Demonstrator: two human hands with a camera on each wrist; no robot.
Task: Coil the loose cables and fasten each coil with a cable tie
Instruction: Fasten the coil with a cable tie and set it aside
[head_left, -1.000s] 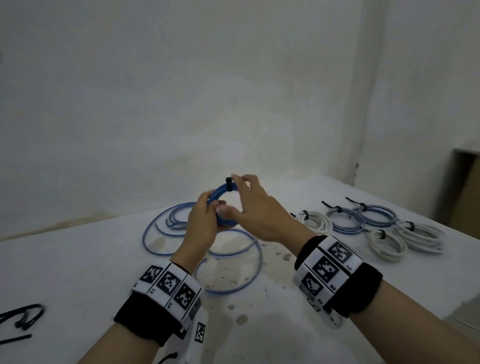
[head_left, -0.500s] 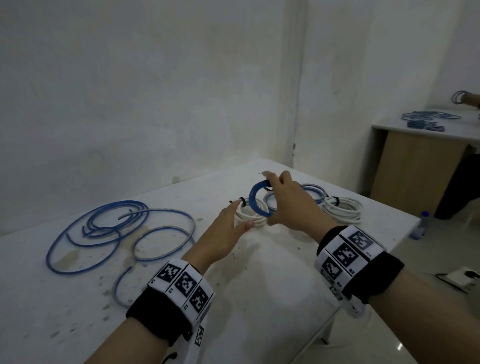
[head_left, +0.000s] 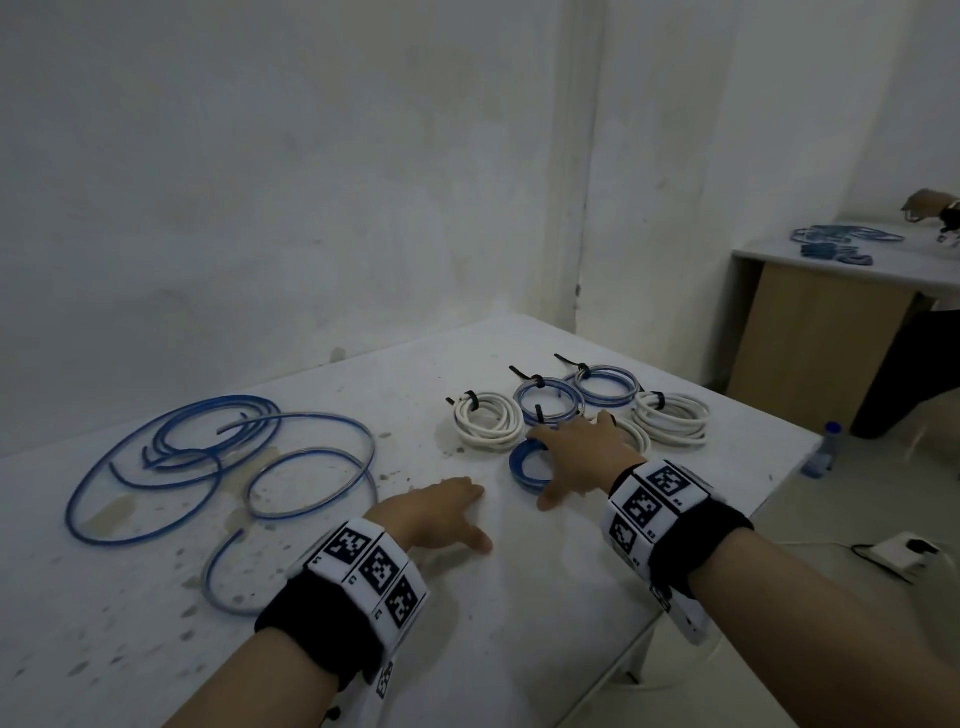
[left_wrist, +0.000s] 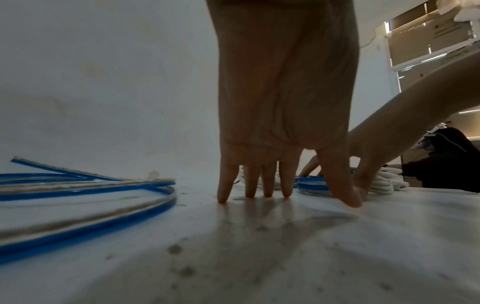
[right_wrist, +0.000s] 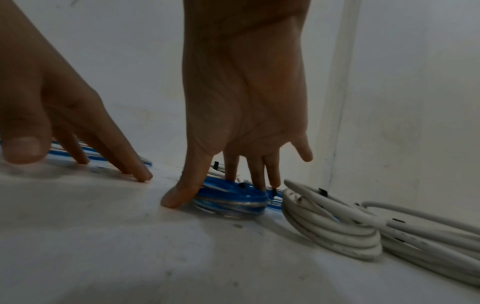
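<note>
Head view first: right hand (head_left: 582, 457) spreads its fingers over the tied blue coil (head_left: 525, 464), setting it on the tabletop (head_left: 519, 649) beside the finished white coil (head_left: 488, 420); letting go cleanly, without nudging its neighbours, would probably suit best. Left wrist view shows the left hand (left_wrist: 280, 123) flat, straight fingertips resting on the tabletop, loose blue cables (left_wrist: 85, 191) alongside. Right wrist view shows thumb and fingertips (right_wrist: 231, 174) touching the coil's rim, little finger lifted.

Bare desk (head_left: 519, 597) in front of both hands gives free passage, w/ loose blue cables (head_left: 218, 462) sprawled to the left, tied coils (head_left: 597, 410) packed tight far right, & the wall (head_left: 311, 208) closing off the back.
</note>
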